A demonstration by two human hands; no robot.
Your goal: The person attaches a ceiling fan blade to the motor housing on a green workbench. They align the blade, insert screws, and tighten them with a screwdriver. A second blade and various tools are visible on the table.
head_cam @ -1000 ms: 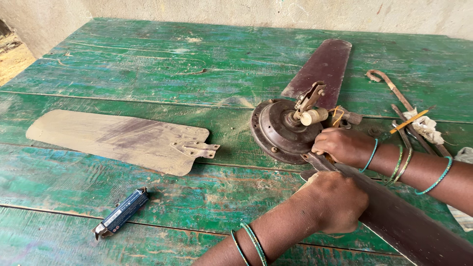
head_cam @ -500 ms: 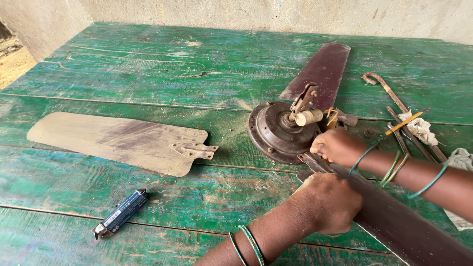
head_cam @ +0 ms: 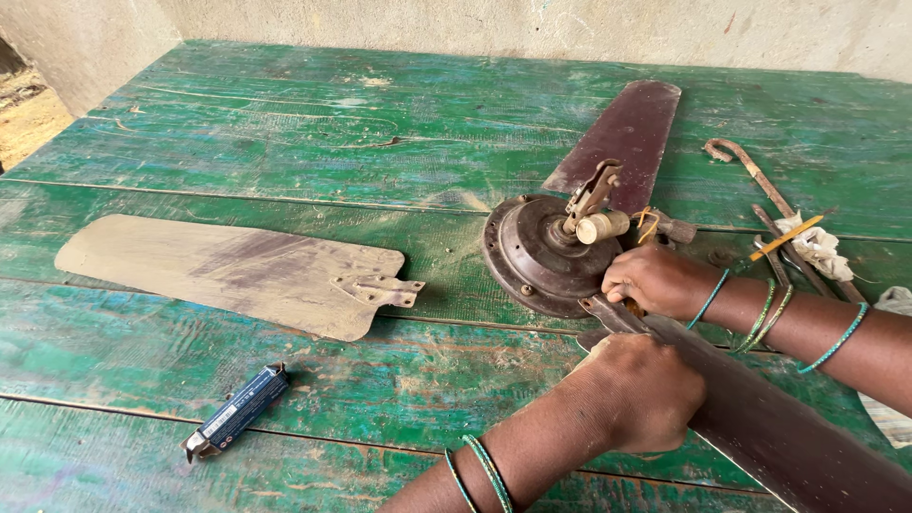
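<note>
A rusty brown ceiling fan motor (head_cam: 534,249) lies on a worn green wooden surface (head_cam: 285,123), with one dark blade (head_cam: 622,133) pointing away and another dark blade (head_cam: 798,437) running toward the lower right. My left hand (head_cam: 641,391) is closed on the near blade close to its bracket. My right hand (head_cam: 654,281) rests with curled fingers at the blade's metal bracket beside the motor; what it grips is hidden. A detached dusty blade (head_cam: 228,271) lies apart to the left.
A small blue tester-like tool (head_cam: 236,411) lies near the front left. A rusty hooked rod (head_cam: 760,180), a yellow-handled tool (head_cam: 787,237) and a wad of white cloth (head_cam: 819,245) sit at the right. A plaster wall borders the far edge.
Both hands stay at the near blade's bracket; the view has shifted slightly, and the right wrist has dropped a little.
</note>
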